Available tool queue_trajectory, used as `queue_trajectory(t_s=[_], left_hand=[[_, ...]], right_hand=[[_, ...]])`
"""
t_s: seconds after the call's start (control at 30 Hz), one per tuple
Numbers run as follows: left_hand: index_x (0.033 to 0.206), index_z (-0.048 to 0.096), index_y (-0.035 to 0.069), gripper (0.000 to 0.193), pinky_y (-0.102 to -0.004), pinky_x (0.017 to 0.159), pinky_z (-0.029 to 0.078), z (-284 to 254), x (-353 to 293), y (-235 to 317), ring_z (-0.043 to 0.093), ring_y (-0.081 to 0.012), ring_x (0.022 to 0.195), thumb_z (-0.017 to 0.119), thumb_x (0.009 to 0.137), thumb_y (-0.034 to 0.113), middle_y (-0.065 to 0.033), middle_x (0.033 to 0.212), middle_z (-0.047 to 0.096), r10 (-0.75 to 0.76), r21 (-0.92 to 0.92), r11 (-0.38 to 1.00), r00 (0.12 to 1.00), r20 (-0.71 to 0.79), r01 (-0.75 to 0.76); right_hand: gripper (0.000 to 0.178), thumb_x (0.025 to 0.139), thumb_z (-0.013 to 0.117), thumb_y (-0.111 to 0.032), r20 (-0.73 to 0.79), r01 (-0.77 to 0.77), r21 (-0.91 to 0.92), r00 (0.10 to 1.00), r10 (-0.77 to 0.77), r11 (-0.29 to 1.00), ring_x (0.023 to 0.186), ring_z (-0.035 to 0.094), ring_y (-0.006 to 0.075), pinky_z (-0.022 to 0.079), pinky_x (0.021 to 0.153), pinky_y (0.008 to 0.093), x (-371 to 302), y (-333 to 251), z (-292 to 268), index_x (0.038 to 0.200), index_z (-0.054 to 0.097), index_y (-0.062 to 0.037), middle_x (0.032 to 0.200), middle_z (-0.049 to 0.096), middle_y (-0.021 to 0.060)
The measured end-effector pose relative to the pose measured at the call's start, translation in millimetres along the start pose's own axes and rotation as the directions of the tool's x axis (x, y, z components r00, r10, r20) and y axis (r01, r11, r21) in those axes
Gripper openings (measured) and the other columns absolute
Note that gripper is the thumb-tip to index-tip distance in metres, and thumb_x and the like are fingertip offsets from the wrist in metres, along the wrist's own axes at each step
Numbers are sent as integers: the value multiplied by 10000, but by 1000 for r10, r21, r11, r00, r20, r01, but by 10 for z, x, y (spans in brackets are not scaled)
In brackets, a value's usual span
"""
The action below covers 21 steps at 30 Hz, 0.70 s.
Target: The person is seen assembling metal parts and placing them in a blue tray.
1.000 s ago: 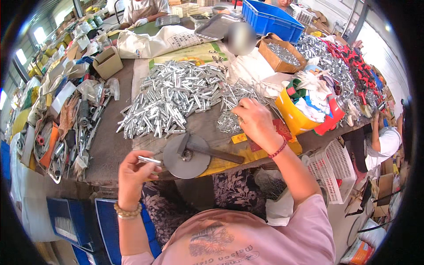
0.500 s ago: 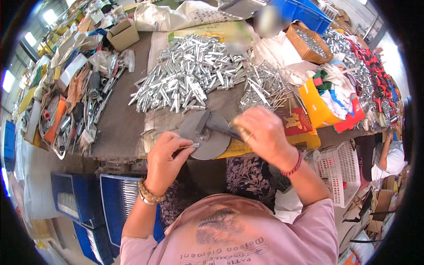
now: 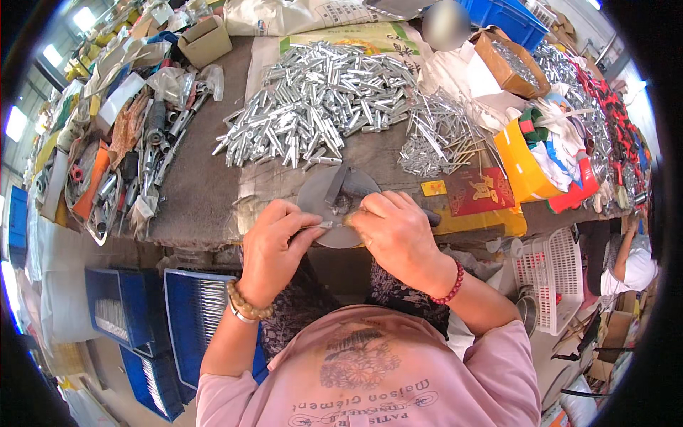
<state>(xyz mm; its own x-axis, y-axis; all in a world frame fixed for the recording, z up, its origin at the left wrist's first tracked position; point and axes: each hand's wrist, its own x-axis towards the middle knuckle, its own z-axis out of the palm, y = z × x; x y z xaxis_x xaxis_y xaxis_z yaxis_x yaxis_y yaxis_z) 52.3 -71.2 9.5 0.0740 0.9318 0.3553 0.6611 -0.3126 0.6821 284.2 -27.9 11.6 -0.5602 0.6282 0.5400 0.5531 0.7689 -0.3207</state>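
My left hand [image 3: 274, 242] pinches a small silver metal tube [image 3: 326, 225] between thumb and fingertips, over the near part of a round grey metal plate [image 3: 313, 196]. My right hand [image 3: 400, 233] is closed, its fingertips pressed together at the tube's right end; what they grip is hidden. A dark hammer [image 3: 336, 186] rests on the plate, its handle passing beneath my right hand. Beyond the plate spreads a large heap of silver metal tubes [image 3: 320, 99]. Right of that heap lies a smaller pile of thin metal pins [image 3: 434, 139].
Tools [image 3: 153, 135] crowd the table's left side. At the right are a red booklet [image 3: 481, 191], a yellow container [image 3: 523, 160] with cloths and gloves, and a cardboard box [image 3: 505, 67]. Blue crates [image 3: 178, 299] stand low on the left, a white basket [image 3: 544, 277] low on the right.
My right hand has let go of the hammer handle and come left to the tube in my left hand. The hammer now lies on the plate. The view has shifted slightly.
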Motion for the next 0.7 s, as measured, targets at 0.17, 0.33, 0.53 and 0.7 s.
queue_trajectory(t_s=[0.17,0.33,0.53,0.7], left_hand=[[1024,813,42,181,-345,746,516,-9,17,-9,664,-243,861,854,849,53,-78,923,660,12,1,1000,1000,16,-12],[1027,812,46,181,-345,760,524,-23,15,18,672,-248,872,851,851,50,-81,935,667,-9,-5,1000,999,37,9],[1031,811,48,176,-338,754,522,-10,18,14,672,-244,866,841,858,44,-78,934,663,-13,5,1000,999,38,13],[1032,810,32,180,-326,736,512,-14,17,-7,662,-226,848,844,855,41,-81,930,657,-42,-20,999,999,31,42]], right_hand=[[87,827,708,-65,18,9,2,1000,-9,1000,914,630,274,514,821,410,19,45,19,910,713,-89,930,588,60],[67,859,677,-83,60,119,-8,991,-118,993,918,633,265,518,825,403,65,111,20,923,697,-91,925,593,60],[27,861,675,-90,76,137,-48,988,-133,989,891,626,252,514,814,402,112,139,-65,876,653,-95,911,588,54],[85,822,726,-84,72,166,4,984,-166,986,877,621,262,509,796,404,140,208,1,856,649,-95,898,581,60]])
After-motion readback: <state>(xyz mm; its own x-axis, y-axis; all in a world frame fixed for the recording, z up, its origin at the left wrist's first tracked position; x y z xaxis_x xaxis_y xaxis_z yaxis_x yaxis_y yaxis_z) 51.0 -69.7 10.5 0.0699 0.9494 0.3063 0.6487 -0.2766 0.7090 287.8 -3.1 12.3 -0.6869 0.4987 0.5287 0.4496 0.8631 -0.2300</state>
